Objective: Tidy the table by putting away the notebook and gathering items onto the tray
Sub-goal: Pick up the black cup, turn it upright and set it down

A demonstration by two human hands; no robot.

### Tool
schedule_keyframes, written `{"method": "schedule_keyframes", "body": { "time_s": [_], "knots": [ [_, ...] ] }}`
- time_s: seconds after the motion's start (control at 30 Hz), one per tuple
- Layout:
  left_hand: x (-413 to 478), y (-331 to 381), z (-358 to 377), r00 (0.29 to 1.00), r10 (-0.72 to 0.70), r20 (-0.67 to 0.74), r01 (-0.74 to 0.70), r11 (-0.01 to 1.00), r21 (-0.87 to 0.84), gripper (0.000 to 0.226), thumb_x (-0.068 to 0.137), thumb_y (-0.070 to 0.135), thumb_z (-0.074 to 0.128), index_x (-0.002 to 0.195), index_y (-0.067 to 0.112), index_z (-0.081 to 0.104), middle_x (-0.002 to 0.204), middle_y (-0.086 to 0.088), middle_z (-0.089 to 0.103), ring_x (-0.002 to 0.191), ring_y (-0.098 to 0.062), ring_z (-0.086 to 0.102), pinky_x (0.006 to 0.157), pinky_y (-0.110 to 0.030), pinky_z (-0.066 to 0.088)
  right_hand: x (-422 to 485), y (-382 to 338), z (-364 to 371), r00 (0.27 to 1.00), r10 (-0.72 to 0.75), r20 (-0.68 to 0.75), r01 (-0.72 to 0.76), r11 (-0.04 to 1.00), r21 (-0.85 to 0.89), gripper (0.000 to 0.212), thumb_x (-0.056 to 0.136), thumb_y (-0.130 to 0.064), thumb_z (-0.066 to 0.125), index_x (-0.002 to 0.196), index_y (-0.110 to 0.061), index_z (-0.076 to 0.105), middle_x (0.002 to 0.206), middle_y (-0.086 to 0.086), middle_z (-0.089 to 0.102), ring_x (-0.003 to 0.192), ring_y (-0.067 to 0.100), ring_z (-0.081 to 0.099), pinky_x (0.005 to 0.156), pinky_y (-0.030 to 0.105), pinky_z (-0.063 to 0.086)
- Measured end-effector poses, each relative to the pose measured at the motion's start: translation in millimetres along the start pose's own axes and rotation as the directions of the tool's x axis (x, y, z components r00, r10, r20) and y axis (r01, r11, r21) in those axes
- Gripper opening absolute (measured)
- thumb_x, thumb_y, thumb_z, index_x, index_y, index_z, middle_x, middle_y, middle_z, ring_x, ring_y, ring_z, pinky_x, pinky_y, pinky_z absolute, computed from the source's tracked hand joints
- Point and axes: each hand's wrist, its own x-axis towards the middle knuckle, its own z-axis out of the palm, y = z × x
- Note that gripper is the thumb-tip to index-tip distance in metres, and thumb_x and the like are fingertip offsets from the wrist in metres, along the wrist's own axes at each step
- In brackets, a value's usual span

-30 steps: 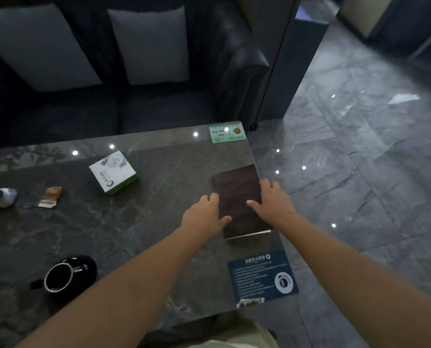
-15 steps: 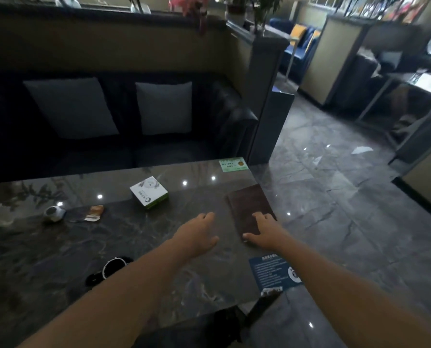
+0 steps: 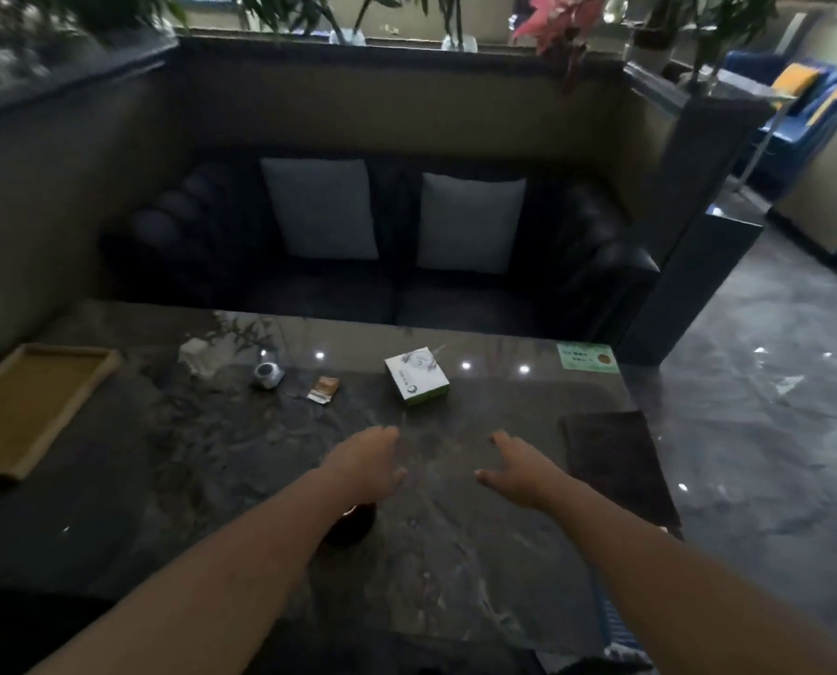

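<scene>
A dark sofa (image 3: 406,289) fills the far side at 12 o'clock, with two pale cushions (image 3: 321,207) propped against its back. In front of it lies the dark, veined worktop (image 3: 455,567), glossy enough to catch small ceiling lights. The tray (image 3: 26,406), tan and shallow, sits at the worktop's 9 o'clock edge, well apart from everything else, and I see nothing in it. The notebook (image 3: 616,465) lies flat and closed at 3 o'clock, its dark cover close to the right edge of the worktop. My right grip (image 3: 523,472) hangs just beside the notebook's left edge without touching it, fingers spread and loose, holding nothing. My left grip (image 3: 365,462) is at the same height toward 9 o'clock of the right one, fingers relaxed and bare as well; I cannot tell whether either palm touches the stone. A white and green box (image 3: 416,377) sits at 12 o'clock beyond both grips. A black cup (image 3: 353,523) peeks out from under my left forearm. A green card (image 3: 587,358) lies at the 1 o'clock corner. At 11 o'clock sit a small round grey object (image 3: 266,375) and a sachet (image 3: 323,388), near each other.
</scene>
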Motion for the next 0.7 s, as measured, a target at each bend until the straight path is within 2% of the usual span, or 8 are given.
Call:
{"method": "schedule_keyframes", "body": {
  "time_s": [0.17, 0.37, 0.57, 0.7],
  "knots": [
    [-31, -56, -8, 0.974, -0.198, -0.111, 0.192, 0.979, -0.065, 0.041, 0.088, 0.033, 0.063, 0.122, 0.012, 0.055, 0.124, -0.01, 0.061, 0.119, -0.028, 0.057, 0.098, -0.035, 0.046, 42, -58, 26, 0.985, -0.139, 0.105, 0.14, 0.99, 0.003, 0.072, 0.087, -0.047, 0.066, 0.144, -0.012, 0.038, 0.139, 0.018, 0.051, 0.125, 0.033, 0.054, 0.099, 0.037, 0.047],
    [-78, -92, -2, 0.9, -0.424, -0.104, 0.412, 0.904, -0.117, 0.048, 0.09, 0.035, 0.063, 0.13, 0.011, 0.052, 0.129, -0.011, 0.06, 0.122, -0.026, 0.055, 0.097, -0.033, 0.043, 68, -117, 58, 0.925, -0.311, 0.217, 0.326, 0.945, -0.035, 0.076, 0.086, -0.049, 0.067, 0.146, -0.013, 0.038, 0.143, 0.018, 0.048, 0.13, 0.033, 0.052, 0.103, 0.036, 0.045],
    [-108, -112, 6, 0.852, -0.518, -0.072, 0.506, 0.851, -0.139, 0.045, 0.094, 0.039, 0.057, 0.133, 0.017, 0.049, 0.135, -0.006, 0.054, 0.123, -0.024, 0.053, 0.097, -0.035, 0.046, 72, -149, 79, 0.882, -0.385, 0.27, 0.416, 0.907, -0.063, 0.072, 0.087, -0.047, 0.066, 0.145, -0.014, 0.038, 0.141, 0.016, 0.047, 0.127, 0.033, 0.052, 0.098, 0.036, 0.045],
    [-113, -128, 7, 0.848, -0.528, -0.044, 0.516, 0.842, -0.157, 0.048, 0.095, 0.041, 0.055, 0.136, 0.017, 0.046, 0.137, -0.006, 0.052, 0.124, -0.024, 0.053, 0.098, -0.04, 0.048, 67, -165, 95, 0.894, -0.4, 0.203, 0.421, 0.904, -0.071, 0.06, 0.09, -0.042, 0.063, 0.136, -0.01, 0.042, 0.135, 0.018, 0.051, 0.123, 0.036, 0.053, 0.098, 0.038, 0.047]
  ]
}}
